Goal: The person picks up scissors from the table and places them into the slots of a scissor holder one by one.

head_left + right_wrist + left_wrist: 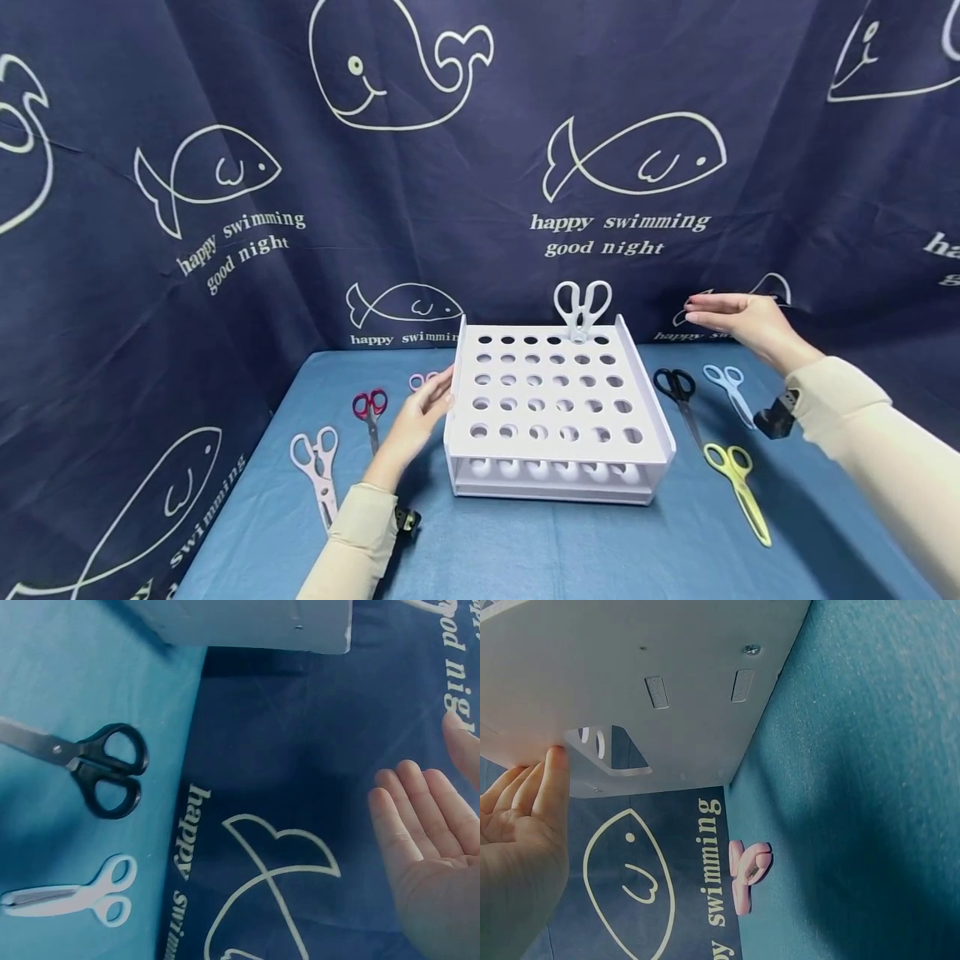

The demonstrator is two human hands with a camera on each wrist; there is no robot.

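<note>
A white rack (546, 450) with rows of round holes stands in the middle of the table. White-handled scissors (582, 310) stand upright in a hole of its back row, handles up. My left hand (417, 421) touches the rack's left side; in the left wrist view its straight fingertips (557, 757) lie against the side panel (697, 667) by a cut-out. Raised in the air to the right of the rack is my right hand (746, 323), with extended fingers and nothing held. The right wrist view shows its bare palm (442, 900).
On the right lie black scissors (677, 385), light blue scissors (726, 381) and yellow scissors (738, 479). Pale pink scissors (318, 467), red-handled scissors (371, 406) and another pink-handled pair (422, 381) lie left of the rack. A dark patterned curtain (420, 208) hangs behind the table.
</note>
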